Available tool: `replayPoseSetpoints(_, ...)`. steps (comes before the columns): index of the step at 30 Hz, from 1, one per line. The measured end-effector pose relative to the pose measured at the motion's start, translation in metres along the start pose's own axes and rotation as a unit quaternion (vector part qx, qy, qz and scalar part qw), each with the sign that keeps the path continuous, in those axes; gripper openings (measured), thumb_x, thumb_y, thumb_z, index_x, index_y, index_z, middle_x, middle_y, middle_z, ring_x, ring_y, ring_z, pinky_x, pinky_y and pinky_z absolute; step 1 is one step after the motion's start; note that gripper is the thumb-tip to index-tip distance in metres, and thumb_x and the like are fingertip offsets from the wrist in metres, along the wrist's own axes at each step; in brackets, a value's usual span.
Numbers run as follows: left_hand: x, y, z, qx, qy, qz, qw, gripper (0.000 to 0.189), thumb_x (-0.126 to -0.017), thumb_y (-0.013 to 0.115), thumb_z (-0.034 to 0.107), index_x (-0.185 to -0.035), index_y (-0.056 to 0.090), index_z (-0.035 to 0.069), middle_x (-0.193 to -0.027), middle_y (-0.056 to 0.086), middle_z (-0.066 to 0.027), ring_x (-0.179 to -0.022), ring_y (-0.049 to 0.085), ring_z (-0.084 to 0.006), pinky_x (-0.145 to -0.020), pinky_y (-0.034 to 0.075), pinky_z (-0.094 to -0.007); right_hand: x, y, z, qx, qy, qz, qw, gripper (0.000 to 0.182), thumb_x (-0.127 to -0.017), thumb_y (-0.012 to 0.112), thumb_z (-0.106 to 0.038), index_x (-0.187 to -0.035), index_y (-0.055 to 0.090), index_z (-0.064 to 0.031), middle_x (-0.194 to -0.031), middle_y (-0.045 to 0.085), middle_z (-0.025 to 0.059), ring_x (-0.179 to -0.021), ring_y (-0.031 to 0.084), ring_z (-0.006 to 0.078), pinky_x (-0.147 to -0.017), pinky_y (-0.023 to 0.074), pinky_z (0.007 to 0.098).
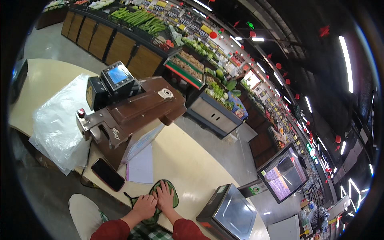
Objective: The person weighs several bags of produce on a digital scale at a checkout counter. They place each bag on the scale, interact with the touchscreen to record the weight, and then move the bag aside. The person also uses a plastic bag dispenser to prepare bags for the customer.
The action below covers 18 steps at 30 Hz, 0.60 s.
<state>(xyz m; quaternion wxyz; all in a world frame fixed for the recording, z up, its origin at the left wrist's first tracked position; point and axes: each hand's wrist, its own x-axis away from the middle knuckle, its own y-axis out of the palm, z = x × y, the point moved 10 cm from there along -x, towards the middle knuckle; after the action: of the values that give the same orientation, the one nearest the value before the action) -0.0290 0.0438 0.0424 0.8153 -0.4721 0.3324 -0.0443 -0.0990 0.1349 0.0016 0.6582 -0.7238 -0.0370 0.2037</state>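
A green fabric item with dark edging (173,199) lies on the front edge of the pale counter (192,168), a thin black strap trailing from its left side. Flat on top of it rests my right hand (164,195), fingers pointing away from me and slightly apart. My left hand (146,206) is curled against the cloth, touching my right hand. Its fingertips are hidden, so whether they pinch the fabric does not show. To the left lies a dark-screened smartphone (108,174). Behind the cloth is a sheet of paper (140,168).
A weighing scale with a metal platter (236,212) stands at the right, near a tilted touchscreen (283,174). A brown tabletop machine (144,105), a small device with a lit display (117,75) and clear plastic bags (61,126) occupy the left. Vegetable stands (214,111) are beyond.
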Motion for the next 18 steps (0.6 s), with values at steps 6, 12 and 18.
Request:
replayPoseSetpoints(6, -0.004, -0.006, -0.003, 0.006, -0.029, -0.039, 0.999, 0.02, -0.082, 0.057, 0.021, -0.095, 0.057, 0.006, -0.1, 0.055, -0.0091, -0.101, 0.054, -0.0259, -0.087, 0.04, -0.0399, -0.021, 0.002, -0.005, -0.013, -0.001, -0.018, 1.0, 0.039, -0.093, 0.056, -0.038, -0.12, 0.057, -0.0098, -0.155, 0.034, 0.011, -0.143, 0.032, 0.0336, -0.11, 0.0261, 0.0617)
replayPoseSetpoints(12, -0.002, -0.005, -0.006, -0.013, -0.032, -0.041, 0.999, 0.019, -0.085, 0.055, 0.02, -0.098, 0.057, 0.005, -0.104, 0.055, -0.01, -0.108, 0.051, -0.026, -0.092, 0.04, -0.0392, -0.026, 0.003, -0.005, -0.029, 0.004, -0.012, 1.0, 0.04, -0.095, 0.052, -0.04, -0.122, 0.058, -0.0109, -0.156, 0.034, 0.0107, -0.144, 0.031, 0.0327, -0.112, 0.0236, 0.0609)
replayPoseSetpoints(18, 0.003, -0.003, -0.001, -0.019, -0.031, -0.016, 0.999, 0.024, -0.087, 0.054, 0.02, -0.104, 0.058, 0.003, -0.117, 0.058, -0.0147, -0.115, 0.052, -0.0301, -0.101, 0.039, -0.0419, -0.016, 0.0, 0.003, -0.029, 0.042, 0.0, 0.999, 0.041, -0.097, 0.049, -0.041, -0.121, 0.06, -0.0102, -0.154, 0.038, 0.0124, -0.143, 0.032, 0.0335, -0.113, 0.0249, 0.0573)
